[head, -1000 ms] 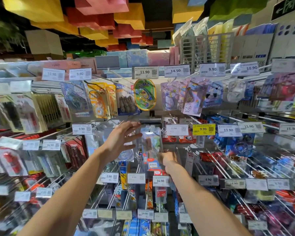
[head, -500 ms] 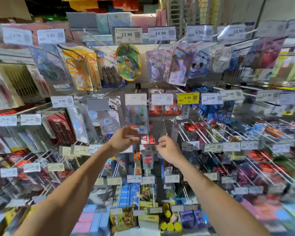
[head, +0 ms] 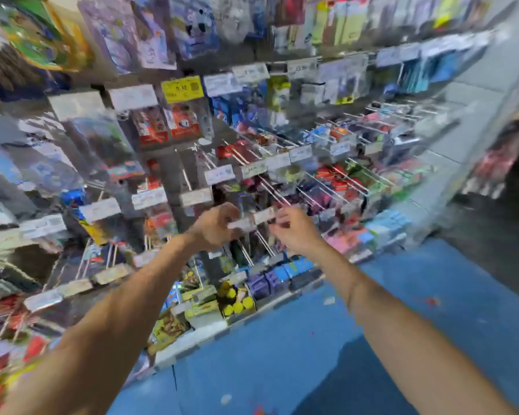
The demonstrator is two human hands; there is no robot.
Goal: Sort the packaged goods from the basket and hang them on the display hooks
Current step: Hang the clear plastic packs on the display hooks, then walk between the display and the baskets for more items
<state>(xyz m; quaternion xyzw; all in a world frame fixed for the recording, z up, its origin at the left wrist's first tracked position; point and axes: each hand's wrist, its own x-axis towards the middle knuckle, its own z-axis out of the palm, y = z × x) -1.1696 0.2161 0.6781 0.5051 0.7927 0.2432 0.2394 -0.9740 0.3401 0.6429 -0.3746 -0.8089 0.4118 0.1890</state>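
The view is badly motion-blurred. My left hand (head: 215, 226) and my right hand (head: 294, 229) hang close together in front of the middle rows of display hooks (head: 270, 190), fingers loosely curled, with nothing visible in either. A white price tag (head: 252, 221) on a hook end shows between them. Up to the left, a clear packaged item (head: 102, 139) hangs under a white tag (head: 75, 104). The basket is out of sight.
Hooks packed with hanging goods and price tags fill the wall, among them a yellow tag (head: 182, 88). Boxed goods (head: 237, 301) sit on the bottom shelf. Blue floor (head: 282, 354) lies below, and the rack's end (head: 450, 139) is at right.
Both hands have let go of the clear package, which now hangs on an upper hook, and have dropped lower. The view has swung down and to the right.
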